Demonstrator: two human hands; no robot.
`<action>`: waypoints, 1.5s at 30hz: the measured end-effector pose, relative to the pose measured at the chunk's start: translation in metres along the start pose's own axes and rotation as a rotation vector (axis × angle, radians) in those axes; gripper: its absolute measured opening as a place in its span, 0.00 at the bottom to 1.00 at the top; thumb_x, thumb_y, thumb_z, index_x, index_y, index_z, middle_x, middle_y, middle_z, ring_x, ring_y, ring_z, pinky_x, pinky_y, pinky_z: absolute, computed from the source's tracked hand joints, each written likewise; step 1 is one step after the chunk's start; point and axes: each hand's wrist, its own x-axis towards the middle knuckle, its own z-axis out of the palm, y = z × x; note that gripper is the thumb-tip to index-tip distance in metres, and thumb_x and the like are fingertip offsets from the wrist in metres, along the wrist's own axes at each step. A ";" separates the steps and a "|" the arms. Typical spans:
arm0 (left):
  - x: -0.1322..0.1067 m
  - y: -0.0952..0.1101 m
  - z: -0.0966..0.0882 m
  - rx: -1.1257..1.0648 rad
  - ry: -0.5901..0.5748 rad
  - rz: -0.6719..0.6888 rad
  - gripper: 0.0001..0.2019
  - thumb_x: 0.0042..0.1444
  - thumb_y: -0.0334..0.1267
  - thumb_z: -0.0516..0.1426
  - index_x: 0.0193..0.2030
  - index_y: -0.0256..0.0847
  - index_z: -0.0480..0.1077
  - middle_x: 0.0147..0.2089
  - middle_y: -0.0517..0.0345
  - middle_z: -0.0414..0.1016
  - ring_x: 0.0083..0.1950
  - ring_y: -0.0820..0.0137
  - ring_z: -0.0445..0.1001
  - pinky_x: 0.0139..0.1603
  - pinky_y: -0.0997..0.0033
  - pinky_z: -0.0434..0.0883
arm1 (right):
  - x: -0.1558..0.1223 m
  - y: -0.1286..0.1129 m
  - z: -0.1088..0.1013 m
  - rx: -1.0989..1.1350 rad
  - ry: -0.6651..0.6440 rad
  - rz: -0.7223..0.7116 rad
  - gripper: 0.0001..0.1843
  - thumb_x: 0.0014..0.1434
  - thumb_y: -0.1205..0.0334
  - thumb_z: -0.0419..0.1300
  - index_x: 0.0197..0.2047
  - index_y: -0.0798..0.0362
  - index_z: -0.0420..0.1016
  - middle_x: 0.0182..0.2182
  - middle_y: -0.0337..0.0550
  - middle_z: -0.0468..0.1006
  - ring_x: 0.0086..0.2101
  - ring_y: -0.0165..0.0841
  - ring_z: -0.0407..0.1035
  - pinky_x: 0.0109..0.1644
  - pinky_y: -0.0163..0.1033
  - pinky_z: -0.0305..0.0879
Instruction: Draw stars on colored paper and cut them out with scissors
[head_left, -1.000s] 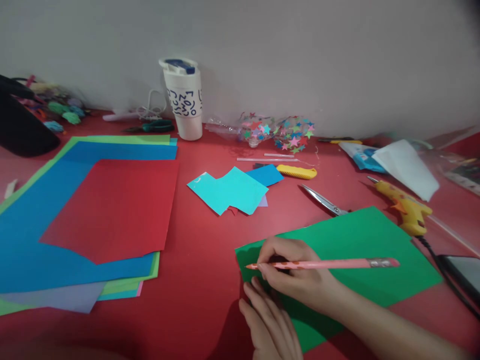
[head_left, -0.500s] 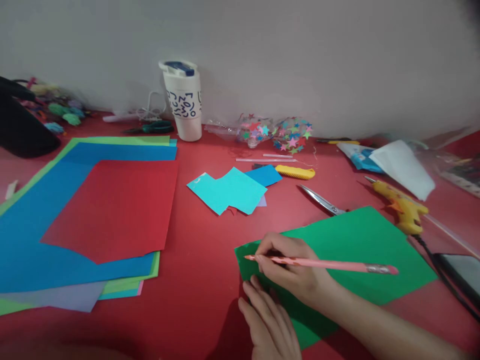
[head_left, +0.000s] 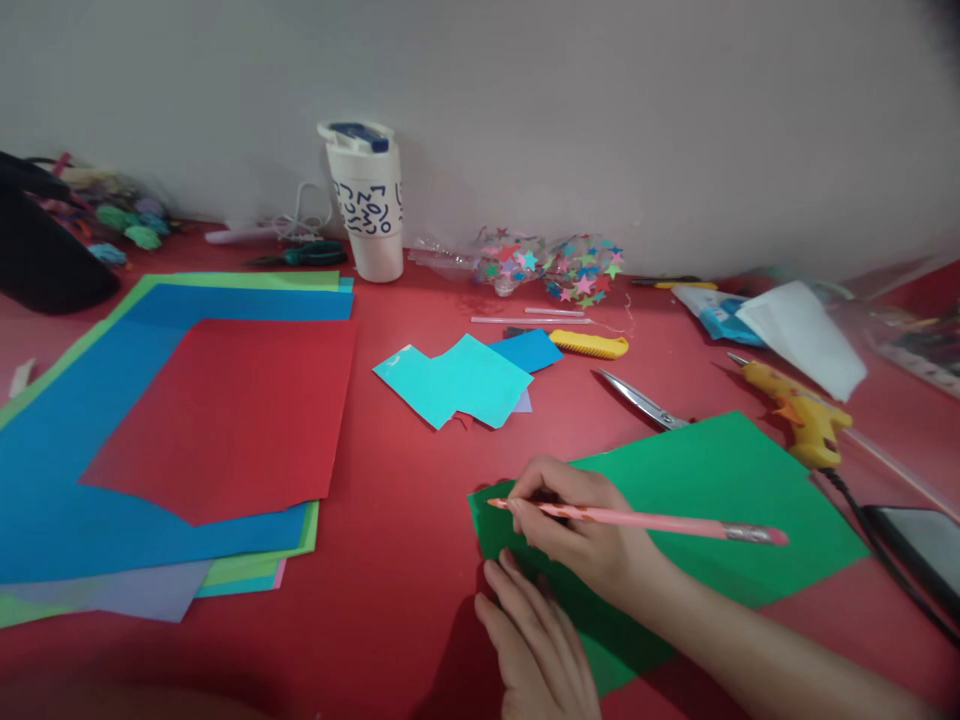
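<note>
Pencil (head_left: 675, 524): head view; pink, with a metal band and pink eraser, slanting across the green sheet, point to the left, eraser end to the right. The point is above the sheet's far left corner; whether it touches the paper, I cannot tell.
Right hand (head_left: 591, 552): pinching the pencil close to its point between thumb and fingers, the forearm coming in from the near right.
Left hand (head_left: 541, 645): just nearer than the right hand, fingers stretched out side by side, lying across the left edge of the sheet.
Green sheet (head_left: 720, 470): lying askew on the near right of the red tabletop (head_left: 390, 620), under both hands.
Scissors (head_left: 645, 402): beyond the sheet, blades pointing to the far left, handle end reaching the sheet's far edge.
Yellow glue gun (head_left: 802, 410): to the right, lying on its side, its cord (head_left: 851, 505) running nearer past the sheet's right corner.
Turquoise paper pieces (head_left: 465, 380): middle, overlapping a blue piece (head_left: 534, 350); a yellow utility knife (head_left: 592, 345) lies just right of that.
Paper stack (head_left: 60, 500): left side, with a red sheet (head_left: 232, 420) on top.
White tumbler (head_left: 367, 210): upright, far side, near the wall.
</note>
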 end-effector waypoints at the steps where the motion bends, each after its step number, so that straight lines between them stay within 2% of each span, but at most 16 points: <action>1: 0.000 0.000 0.000 -0.004 -0.002 -0.004 0.14 0.49 0.32 0.48 0.30 0.35 0.75 0.31 0.52 0.80 0.32 0.61 0.78 0.33 0.60 0.70 | 0.000 0.000 0.000 -0.006 0.004 -0.010 0.08 0.56 0.66 0.53 0.25 0.53 0.64 0.19 0.33 0.67 0.19 0.24 0.60 0.21 0.29 0.54; 24: 0.000 0.002 -0.001 -0.015 -0.018 -0.020 0.15 0.48 0.29 0.48 0.30 0.35 0.76 0.31 0.51 0.80 0.33 0.64 0.77 0.34 0.63 0.71 | -0.005 0.006 0.001 -0.088 0.020 -0.066 0.09 0.51 0.70 0.52 0.22 0.52 0.58 0.17 0.31 0.62 0.18 0.23 0.56 0.21 0.27 0.52; 33: 0.000 0.003 -0.001 0.003 -0.034 -0.007 0.15 0.47 0.31 0.47 0.31 0.35 0.76 0.31 0.51 0.80 0.34 0.62 0.77 0.35 0.61 0.71 | -0.004 0.003 -0.001 -0.099 0.000 -0.057 0.09 0.48 0.71 0.51 0.21 0.51 0.55 0.16 0.30 0.60 0.17 0.24 0.53 0.20 0.28 0.49; 45: -0.001 0.005 0.000 0.004 -0.028 -0.027 0.13 0.45 0.34 0.49 0.29 0.36 0.75 0.32 0.51 0.80 0.34 0.61 0.77 0.35 0.60 0.71 | -0.006 0.003 0.000 -0.124 -0.009 -0.056 0.09 0.50 0.69 0.52 0.22 0.51 0.56 0.16 0.32 0.62 0.18 0.24 0.55 0.20 0.29 0.49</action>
